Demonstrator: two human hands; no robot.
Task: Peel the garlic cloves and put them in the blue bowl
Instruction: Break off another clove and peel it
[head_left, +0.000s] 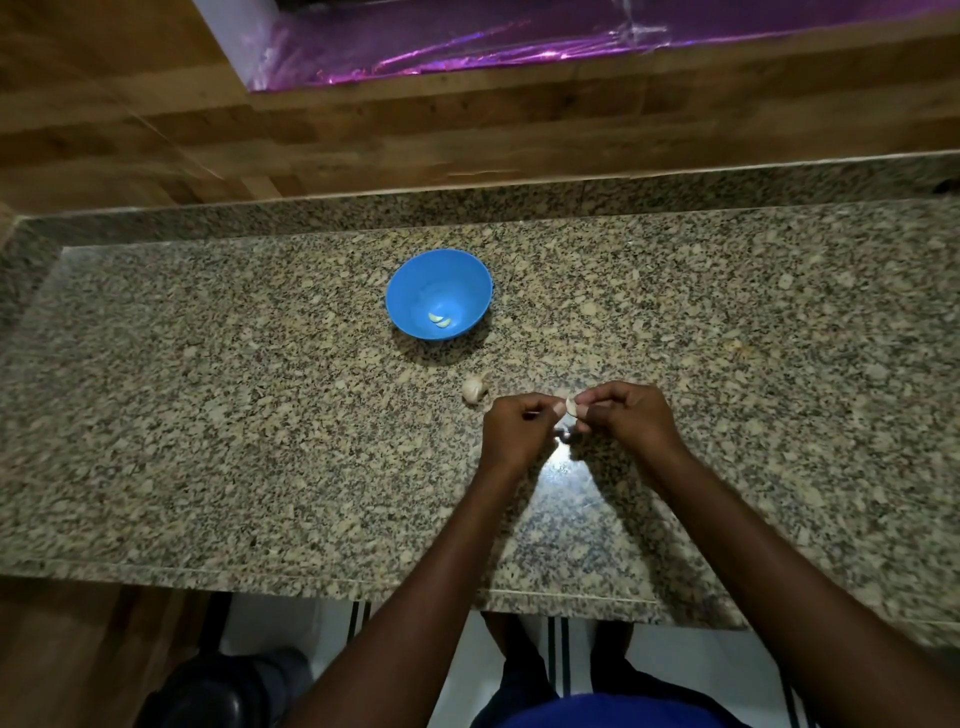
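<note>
A blue bowl (439, 293) stands on the granite counter with two peeled garlic cloves (439, 320) lying in its bottom. Nearer to me, my right hand (626, 410) pinches a pale garlic clove (571, 405) between thumb and fingers. My left hand (517, 428) meets it from the left, its fingertips curled against the same clove. Just left of my hands, a piece of garlic bulb (474, 388) with papery skin lies on the counter. A small scrap of skin (566, 431) shows below my fingers.
The speckled granite counter (260, 415) runs left and right, with a raised granite lip and a wooden wall (363, 130) behind it. A purple foil sheet (467, 47) lies on the ledge above. The counter's front edge is close to my body.
</note>
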